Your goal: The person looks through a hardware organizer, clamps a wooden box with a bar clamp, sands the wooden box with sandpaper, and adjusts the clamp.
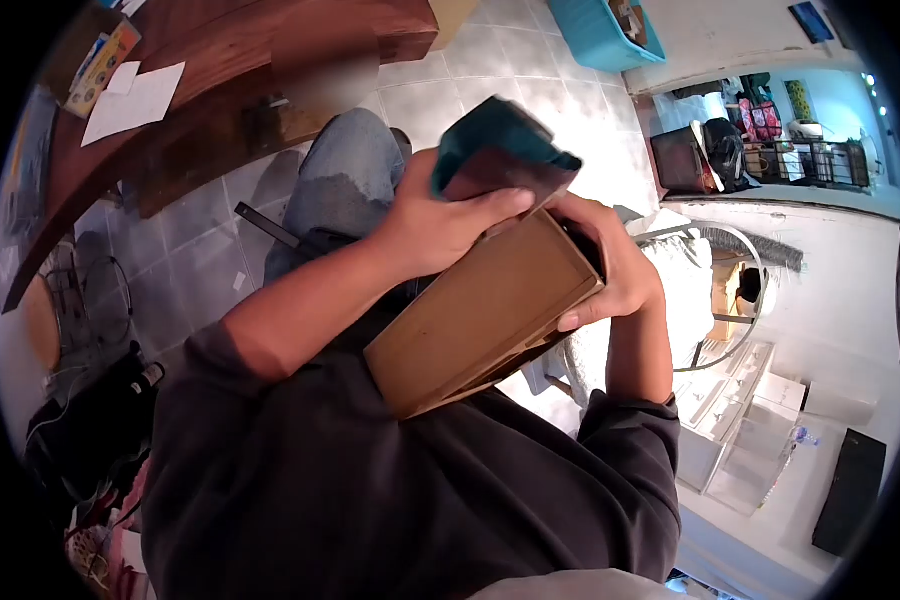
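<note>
A long brown cardboard box [480, 310] lies tilted across my lap, its near end against my dark shirt. Its right side shows a gap along the edge, with folded cardboard inside. My right hand [620, 265] is closed round the far right end of the box, thumb on its upper face. Above that end, my left hand [438, 222] is closed on a teal and dark pouch-like item [505, 150], with the thumb across its near face. The pouch has a crumpled, uneven upper edge. It overlaps the far end of the box, and I cannot tell whether they touch.
A reddish wooden desk [220, 60] with white paper [135, 105] stands at upper left. A turquoise bin [595, 35] sits on the tiled floor. At right are a curved metal hoop [760, 300], white drawers [730, 395] and an opening showing bags. A black bag [90, 420] lies at lower left.
</note>
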`<state>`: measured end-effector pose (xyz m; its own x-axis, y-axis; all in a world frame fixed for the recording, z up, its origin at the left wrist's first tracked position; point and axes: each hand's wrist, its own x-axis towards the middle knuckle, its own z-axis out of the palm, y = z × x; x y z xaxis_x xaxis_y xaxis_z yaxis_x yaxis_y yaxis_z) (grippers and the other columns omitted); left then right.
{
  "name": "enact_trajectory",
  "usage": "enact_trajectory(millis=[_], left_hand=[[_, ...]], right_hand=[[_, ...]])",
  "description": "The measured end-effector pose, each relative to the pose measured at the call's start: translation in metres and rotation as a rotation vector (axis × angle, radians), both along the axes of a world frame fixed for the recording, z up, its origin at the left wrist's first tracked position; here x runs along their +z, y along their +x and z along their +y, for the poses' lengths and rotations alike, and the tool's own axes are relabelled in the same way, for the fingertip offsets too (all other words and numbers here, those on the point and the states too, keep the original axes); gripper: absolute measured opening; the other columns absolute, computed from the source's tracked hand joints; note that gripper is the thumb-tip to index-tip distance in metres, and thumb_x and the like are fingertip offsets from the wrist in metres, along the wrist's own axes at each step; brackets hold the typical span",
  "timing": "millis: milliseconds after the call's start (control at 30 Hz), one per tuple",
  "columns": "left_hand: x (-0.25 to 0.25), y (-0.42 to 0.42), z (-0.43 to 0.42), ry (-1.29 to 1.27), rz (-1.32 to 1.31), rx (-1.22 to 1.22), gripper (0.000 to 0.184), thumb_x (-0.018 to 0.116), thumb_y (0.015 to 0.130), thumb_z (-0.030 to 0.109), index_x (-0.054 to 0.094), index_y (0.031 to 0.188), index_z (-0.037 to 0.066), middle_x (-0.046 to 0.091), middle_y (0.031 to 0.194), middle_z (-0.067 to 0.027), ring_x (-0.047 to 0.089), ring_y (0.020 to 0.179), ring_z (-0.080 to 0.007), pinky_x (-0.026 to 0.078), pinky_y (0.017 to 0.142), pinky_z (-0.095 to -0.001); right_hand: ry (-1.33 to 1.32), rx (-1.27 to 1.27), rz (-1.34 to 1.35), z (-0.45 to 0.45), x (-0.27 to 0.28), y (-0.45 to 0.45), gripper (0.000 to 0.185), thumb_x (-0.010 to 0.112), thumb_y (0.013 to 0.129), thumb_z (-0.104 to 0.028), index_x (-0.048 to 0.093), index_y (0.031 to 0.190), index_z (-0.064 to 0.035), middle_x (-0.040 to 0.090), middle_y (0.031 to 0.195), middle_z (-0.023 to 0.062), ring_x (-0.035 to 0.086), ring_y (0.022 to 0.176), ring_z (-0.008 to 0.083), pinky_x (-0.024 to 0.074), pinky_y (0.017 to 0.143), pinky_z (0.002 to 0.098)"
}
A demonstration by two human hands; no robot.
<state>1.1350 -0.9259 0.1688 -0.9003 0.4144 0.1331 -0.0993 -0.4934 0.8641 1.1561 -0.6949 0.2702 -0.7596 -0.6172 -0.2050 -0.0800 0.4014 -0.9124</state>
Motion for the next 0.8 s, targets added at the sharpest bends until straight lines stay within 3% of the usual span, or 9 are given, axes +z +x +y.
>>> enact_trajectory(millis=[200, 333, 433, 533, 600, 633, 667, 733, 800], left_hand=[[-0.003, 0.033, -0.020, 0.111, -0.020, 0.054, 0.019, 0.079, 0.100, 0.011, 0.070, 0.113, 0.001, 0.074, 0.106, -0.0024, 0.065, 0.092, -0.0064, 0.055, 0.077, -0.0287], [0.008, 0.001, -0.003, -0.020, -0.022, 0.032, 0.012, 0.079, 0.101, 0.014, 0.075, 0.105, 0.003, 0.074, 0.095, 0.0029, 0.065, 0.086, -0.0067, 0.054, 0.075, -0.0278], [0.006, 0.026, -0.007, 0.053, -0.126, 0.047, 0.018, 0.080, 0.100, 0.016, 0.074, 0.111, 0.003, 0.075, 0.103, 0.0004, 0.066, 0.091, -0.0063, 0.055, 0.079, -0.0294], [0.001, 0.029, -0.021, 0.088, 0.053, 0.100, 0.030, 0.082, 0.099, 0.017, 0.070, 0.122, 0.003, 0.073, 0.109, -0.0017, 0.064, 0.096, -0.0074, 0.056, 0.083, -0.0304], [-0.001, 0.009, -0.008, -0.105, -0.179, -0.051, 0.033, 0.082, 0.099, 0.019, 0.069, 0.123, 0.002, 0.073, 0.108, -0.0016, 0.063, 0.096, -0.0079, 0.055, 0.083, -0.0301], [-0.005, -0.006, 0.001, 0.001, 0.008, -0.007, 0.031, 0.082, 0.099, 0.021, 0.070, 0.119, 0.001, 0.073, 0.105, -0.0012, 0.063, 0.094, -0.0072, 0.055, 0.083, -0.0296], [-0.013, -0.003, 0.011, -0.155, -0.090, 0.085, 0.030, 0.081, 0.099, 0.021, 0.071, 0.118, 0.000, 0.073, 0.106, -0.0013, 0.063, 0.093, -0.0066, 0.055, 0.083, -0.0302], [0.001, 0.009, -0.009, -0.199, -0.145, -0.158, 0.044, 0.083, 0.098, 0.020, 0.064, 0.131, -0.001, 0.073, 0.115, -0.0042, 0.064, 0.101, -0.0092, 0.056, 0.085, -0.0315], [-0.004, 0.038, -0.018, 0.129, -0.001, 0.037, 0.045, 0.084, 0.097, 0.021, 0.065, 0.130, -0.002, 0.074, 0.113, -0.0038, 0.065, 0.101, -0.0092, 0.056, 0.084, -0.0315]], right_hand=[[-0.114, -0.070, -0.029, 0.005, -0.004, 0.001, 0.097, 0.101, 0.057, -0.034, 0.059, 0.136, 0.0046, 0.069, 0.120, 0.0136, 0.066, 0.111, 0.0220, 0.0515, 0.100, 0.0349], [0.013, 0.038, 0.001, 0.001, -0.004, -0.004, 0.101, 0.101, 0.055, -0.038, 0.059, 0.137, 0.0040, 0.069, 0.122, 0.0135, 0.066, 0.112, 0.0223, 0.0512, 0.101, 0.0351], [-0.025, -0.047, -0.023, 0.003, 0.005, 0.004, 0.103, 0.101, 0.055, -0.037, 0.059, 0.139, 0.0045, 0.069, 0.124, 0.0141, 0.065, 0.114, 0.0221, 0.0504, 0.103, 0.0352], [-0.077, -0.008, 0.016, 0.001, -0.003, -0.003, 0.103, 0.102, 0.055, -0.037, 0.059, 0.140, 0.0050, 0.069, 0.123, 0.0144, 0.065, 0.114, 0.0221, 0.0505, 0.103, 0.0355], [0.041, 0.108, -0.020, 0.005, -0.006, -0.012, 0.104, 0.102, 0.055, -0.036, 0.058, 0.139, 0.0074, 0.068, 0.122, 0.0147, 0.065, 0.114, 0.0226, 0.0504, 0.103, 0.0351], [0.021, 0.062, -0.037, 0.004, -0.005, -0.010, 0.105, 0.102, 0.055, -0.036, 0.058, 0.139, 0.0078, 0.068, 0.122, 0.0148, 0.065, 0.114, 0.0227, 0.0504, 0.103, 0.0351], [0.004, 0.014, -0.051, 0.003, -0.002, -0.007, 0.106, 0.102, 0.054, -0.035, 0.057, 0.140, 0.0082, 0.068, 0.122, 0.0149, 0.065, 0.114, 0.0227, 0.0504, 0.103, 0.0352], [-0.017, -0.016, -0.023, 0.012, -0.002, 0.003, 0.107, 0.102, 0.054, -0.036, 0.057, 0.140, 0.0084, 0.068, 0.123, 0.0153, 0.065, 0.114, 0.0226, 0.0505, 0.103, 0.0354], [-0.062, -0.051, 0.014, 0.016, -0.004, 0.001, 0.108, 0.102, 0.053, -0.036, 0.057, 0.141, 0.0085, 0.068, 0.123, 0.0156, 0.066, 0.114, 0.0225, 0.0506, 0.103, 0.0357]])
